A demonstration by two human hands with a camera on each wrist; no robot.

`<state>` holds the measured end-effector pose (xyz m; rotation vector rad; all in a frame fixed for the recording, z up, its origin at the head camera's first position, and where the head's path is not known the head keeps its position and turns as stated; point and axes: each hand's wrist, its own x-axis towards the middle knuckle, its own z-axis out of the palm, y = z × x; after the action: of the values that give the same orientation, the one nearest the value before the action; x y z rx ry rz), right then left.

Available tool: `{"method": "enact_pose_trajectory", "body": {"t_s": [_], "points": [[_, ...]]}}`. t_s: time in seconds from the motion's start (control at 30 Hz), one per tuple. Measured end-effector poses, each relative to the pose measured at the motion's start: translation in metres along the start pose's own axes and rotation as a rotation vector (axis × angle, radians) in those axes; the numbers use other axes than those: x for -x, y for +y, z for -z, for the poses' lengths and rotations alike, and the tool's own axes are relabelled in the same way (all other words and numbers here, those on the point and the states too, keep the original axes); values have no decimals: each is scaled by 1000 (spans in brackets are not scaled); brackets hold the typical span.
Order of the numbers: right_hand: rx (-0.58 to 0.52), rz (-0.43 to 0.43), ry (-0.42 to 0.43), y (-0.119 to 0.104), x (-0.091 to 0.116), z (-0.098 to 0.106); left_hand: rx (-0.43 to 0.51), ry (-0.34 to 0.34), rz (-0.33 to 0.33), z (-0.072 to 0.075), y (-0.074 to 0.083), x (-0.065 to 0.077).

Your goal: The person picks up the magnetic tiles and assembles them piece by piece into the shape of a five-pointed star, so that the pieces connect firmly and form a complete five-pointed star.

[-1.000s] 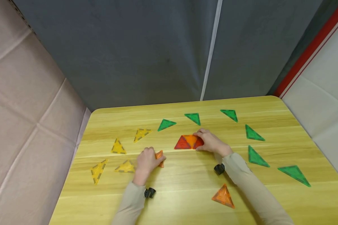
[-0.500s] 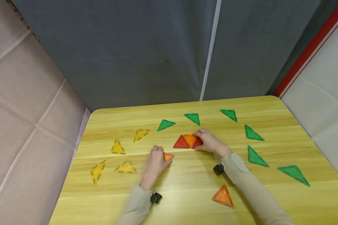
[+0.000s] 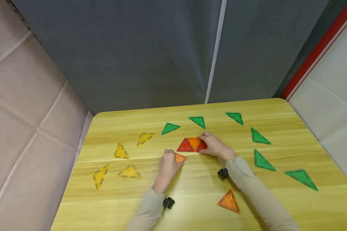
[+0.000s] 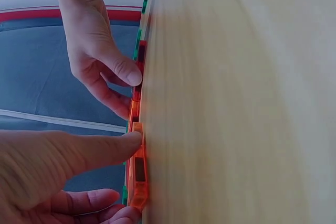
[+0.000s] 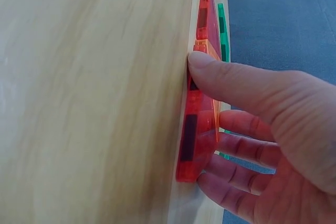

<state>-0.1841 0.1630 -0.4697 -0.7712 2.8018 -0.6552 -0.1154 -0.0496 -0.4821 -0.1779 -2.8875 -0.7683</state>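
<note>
Between the thumb and fingers of my left hand (image 3: 167, 165) is an orange triangular magnetic tile (image 3: 180, 158), close over the table just in front of a joined row. That row runs from a red triangular tile (image 3: 185, 146) through an orange triangular tile (image 3: 194, 142) to a second red triangular tile (image 3: 202, 146). My right hand (image 3: 216, 147) pinches this right-hand red tile, its thumb (image 5: 207, 66) on the near edge and its fingers along the far side. The right hand partly covers that tile in the head view.
Another orange triangular tile (image 3: 229, 202) lies nearer me on the wooden table (image 3: 196, 186). Several yellow triangular tiles (image 3: 129, 172) are spread at the left. Several green ones (image 3: 263, 160) curve along the back and right. A grey curtain (image 3: 150, 57) hangs behind the table.
My left hand has moved rightward with the orange tile, turning it and bringing it up to the front of the row. The right hand has stayed almost in place on the red tile.
</note>
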Motion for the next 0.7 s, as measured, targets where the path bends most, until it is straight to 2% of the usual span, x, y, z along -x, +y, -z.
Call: {"method": "enact_pose_trajectory", "body": {"t_s": [0.3,0.47,0.7], "points": [[8,11,18,1,1,-2,-35,-30,-23,-8,13,-5],[6,20,31,0,0,-3,-1,-33,-53,-11,15,-6],[8,25,36,0,-2,-4,75,-30,-48,-7,11,-9]]}}
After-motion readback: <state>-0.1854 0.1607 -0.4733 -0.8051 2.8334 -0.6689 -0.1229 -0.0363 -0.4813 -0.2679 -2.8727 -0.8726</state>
